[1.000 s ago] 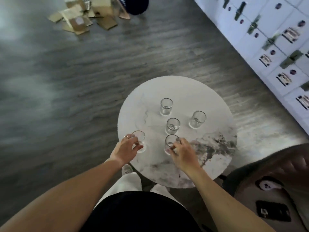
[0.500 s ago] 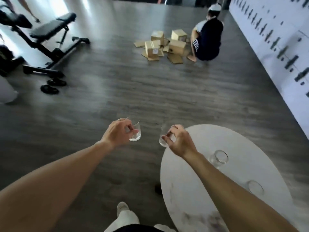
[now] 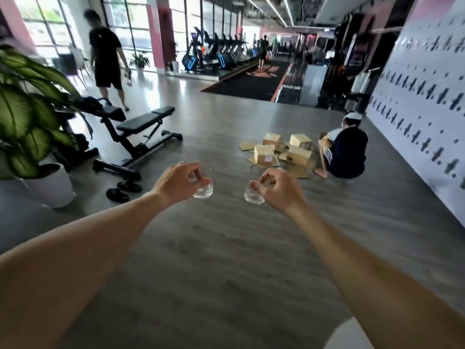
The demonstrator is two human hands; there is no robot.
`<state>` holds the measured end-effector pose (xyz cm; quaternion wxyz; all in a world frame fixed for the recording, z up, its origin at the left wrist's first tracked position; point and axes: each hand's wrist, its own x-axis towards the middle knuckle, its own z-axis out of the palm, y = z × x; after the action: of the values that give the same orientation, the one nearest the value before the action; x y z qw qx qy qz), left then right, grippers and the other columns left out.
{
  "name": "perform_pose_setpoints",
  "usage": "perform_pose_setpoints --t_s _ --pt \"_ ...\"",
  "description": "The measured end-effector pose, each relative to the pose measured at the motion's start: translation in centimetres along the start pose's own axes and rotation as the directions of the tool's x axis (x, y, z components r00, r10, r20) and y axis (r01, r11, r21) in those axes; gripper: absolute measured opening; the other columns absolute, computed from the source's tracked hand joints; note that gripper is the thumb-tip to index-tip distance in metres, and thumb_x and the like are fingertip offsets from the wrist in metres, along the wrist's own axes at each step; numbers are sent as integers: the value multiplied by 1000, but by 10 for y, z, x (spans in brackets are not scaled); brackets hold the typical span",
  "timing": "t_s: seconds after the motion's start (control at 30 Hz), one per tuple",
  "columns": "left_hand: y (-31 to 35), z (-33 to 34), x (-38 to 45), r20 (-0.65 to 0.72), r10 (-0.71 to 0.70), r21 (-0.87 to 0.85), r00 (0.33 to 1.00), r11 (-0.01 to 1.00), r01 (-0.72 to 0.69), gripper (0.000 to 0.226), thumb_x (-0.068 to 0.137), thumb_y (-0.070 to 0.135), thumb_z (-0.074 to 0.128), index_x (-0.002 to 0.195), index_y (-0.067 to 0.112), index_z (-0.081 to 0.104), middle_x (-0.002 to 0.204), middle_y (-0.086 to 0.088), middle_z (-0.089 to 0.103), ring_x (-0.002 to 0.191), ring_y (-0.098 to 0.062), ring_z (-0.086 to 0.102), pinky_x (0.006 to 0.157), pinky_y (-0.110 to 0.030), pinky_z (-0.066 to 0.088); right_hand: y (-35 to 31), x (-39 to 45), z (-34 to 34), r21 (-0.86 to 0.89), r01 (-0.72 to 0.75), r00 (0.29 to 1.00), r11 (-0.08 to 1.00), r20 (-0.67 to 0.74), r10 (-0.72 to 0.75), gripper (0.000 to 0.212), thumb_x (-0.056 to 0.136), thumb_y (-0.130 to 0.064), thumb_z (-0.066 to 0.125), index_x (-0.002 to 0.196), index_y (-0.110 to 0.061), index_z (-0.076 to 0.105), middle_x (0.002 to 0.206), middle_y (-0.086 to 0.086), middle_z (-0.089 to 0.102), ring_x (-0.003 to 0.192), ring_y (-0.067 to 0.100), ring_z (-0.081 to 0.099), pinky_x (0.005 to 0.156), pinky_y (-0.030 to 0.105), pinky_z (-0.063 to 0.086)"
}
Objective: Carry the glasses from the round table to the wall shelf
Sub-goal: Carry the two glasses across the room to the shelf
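Now | left hand curled round left glass | right hand pinching right glass | both upright, apart, above floor

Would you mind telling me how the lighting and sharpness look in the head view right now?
Head view: windows at the far left blow out to white; the patterned wall on the right smears with motion blur; wide-angle distortion bends the edges; both glasses, left and right, stay fairly sharp.

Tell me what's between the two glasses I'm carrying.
Nothing: in the head view, only bare grey floor shows between the left hand's glass and the right hand's glass.
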<state>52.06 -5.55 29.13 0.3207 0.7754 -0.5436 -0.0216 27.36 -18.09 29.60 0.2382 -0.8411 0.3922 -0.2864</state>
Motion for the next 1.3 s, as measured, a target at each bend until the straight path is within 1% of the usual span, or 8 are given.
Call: perform_pose_setpoints --t_s 0.23,0.3,0.37,0.5,0.7,0.87,1.03,1.3 --pt "-50 -50 75 -69 -62 -17 996 998 61 40 65 67 64 82 31 68 95 11 73 85 -13 67 84 -36 55 -52 108 33 26 106 994 994 -3 -106 24 79 -44 79 74 -26 64 90 0 69 88 17 64 66 21 40" --pt "-65 -60 98 -92 -89 6 992 996 89 23 73 56 73 69 36 62 81 13 69 76 -12 64 76 -31 53 -61 142 47 26 133 991 991 -2 -133 25 79 -46 78 73 -26 64 88 -1 68 85 15 64 61 19 39" --pt "-77 -65 118 -116 -85 34 990 995 89 24 79 45 76 65 41 57 70 17 62 69 -9 59 68 -26 44 -65 177 63 47 160 987 986 12 -161 25 78 -46 78 73 -26 64 87 -1 68 84 16 65 66 24 44" --pt "-107 -67 169 -153 -110 75 982 990 123 23 80 42 77 76 23 66 82 6 67 78 -13 60 63 -16 40 -68 248 92 67 206 975 976 76 -211 26 78 -47 78 70 -28 62 88 -2 68 84 16 65 71 27 49" --pt "-157 -90 255 -225 -195 94 955 971 221 26 77 51 73 73 28 62 83 8 68 83 -17 65 79 -36 55 -90 371 129 96 284 945 954 139 -295 27 77 -46 79 66 -30 59 84 0 69 82 18 65 74 29 51" --pt "-194 -125 290 -304 -262 88 916 949 301 26 79 48 76 70 30 60 73 16 61 66 -6 59 66 -28 46 -131 448 169 124 384 896 915 189 -401 24 77 -45 79 72 -26 65 89 2 70 85 19 65 74 28 51" --pt "-255 -169 310 -393 -307 135 867 913 385 27 77 51 76 76 26 66 83 8 69 78 -14 63 72 -33 52 -188 502 226 209 459 844 864 202 -497 24 77 -42 80 69 -27 64 81 -5 68 81 16 65 73 28 52" --pt "-369 -239 351 -459 -361 155 812 867 474 22 80 45 77 75 29 63 80 9 68 78 -14 63 67 -27 44 -288 583 335 304 525 763 795 247 -598 24 79 -42 78 72 -24 65 86 -3 68 82 16 65 67 24 48"
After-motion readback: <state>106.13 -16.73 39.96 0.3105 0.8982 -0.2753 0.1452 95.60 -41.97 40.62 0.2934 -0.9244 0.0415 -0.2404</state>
